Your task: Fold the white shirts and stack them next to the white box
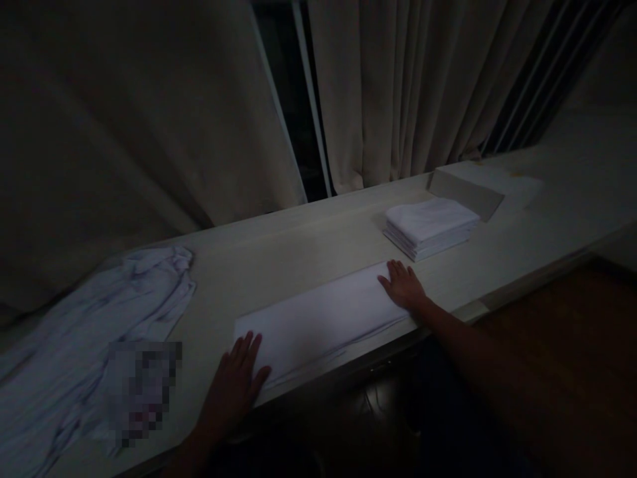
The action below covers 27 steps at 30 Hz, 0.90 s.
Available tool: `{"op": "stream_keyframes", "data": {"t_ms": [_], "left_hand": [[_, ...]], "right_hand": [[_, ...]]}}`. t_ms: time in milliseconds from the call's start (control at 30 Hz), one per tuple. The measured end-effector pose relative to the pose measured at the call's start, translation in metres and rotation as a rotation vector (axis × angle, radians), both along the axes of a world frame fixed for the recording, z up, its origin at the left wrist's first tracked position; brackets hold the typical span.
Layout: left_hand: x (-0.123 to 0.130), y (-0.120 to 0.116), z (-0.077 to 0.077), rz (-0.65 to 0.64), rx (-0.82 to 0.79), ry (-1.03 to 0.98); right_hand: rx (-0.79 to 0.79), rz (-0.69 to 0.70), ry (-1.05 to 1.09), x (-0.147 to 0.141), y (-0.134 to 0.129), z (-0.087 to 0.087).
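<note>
Long pale counter (298,249). Rumpled white cloth (144,292) at its left, apparently not folded yet. White cloth strip (323,318) along the near edge, between both hands: partly folded, looks mid-fold. Folded white stack (432,222) beyond its right end, looks done. Left hand (237,373) and right hand (404,287) flat on opposite ends, fingers extended, thumbs spread, gripping nothing.
</note>
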State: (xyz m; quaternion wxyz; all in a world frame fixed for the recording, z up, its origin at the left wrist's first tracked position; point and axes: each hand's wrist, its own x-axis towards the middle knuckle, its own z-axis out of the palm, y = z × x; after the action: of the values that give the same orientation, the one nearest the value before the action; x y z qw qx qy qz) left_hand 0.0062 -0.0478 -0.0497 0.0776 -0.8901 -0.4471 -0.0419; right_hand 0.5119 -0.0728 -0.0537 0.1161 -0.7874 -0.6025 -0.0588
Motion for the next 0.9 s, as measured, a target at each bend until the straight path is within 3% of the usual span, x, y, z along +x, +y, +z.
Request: {"op": "stream_keyframes", "data": {"t_ms": [400,533,667,900], "left_hand": [[-0.001,-0.016,0.004,0.205,-0.032,-0.037],[0.012,0.001,0.018,0.305,-0.03,-0.071],[0.033,0.028,0.028,0.238,-0.032,-0.097],[0.016,0.045,-0.008,0.326,-0.038,-0.111]], "right_hand": [[-0.002,0.011,0.006,-0.001,-0.001,-0.001],[-0.026,0.007,0.014,-0.003,-0.001,0.001],[-0.039,-0.006,0.013,-0.004,-0.001,0.005],[-0.029,-0.003,0.016,-0.004,0.0,0.005]]}}
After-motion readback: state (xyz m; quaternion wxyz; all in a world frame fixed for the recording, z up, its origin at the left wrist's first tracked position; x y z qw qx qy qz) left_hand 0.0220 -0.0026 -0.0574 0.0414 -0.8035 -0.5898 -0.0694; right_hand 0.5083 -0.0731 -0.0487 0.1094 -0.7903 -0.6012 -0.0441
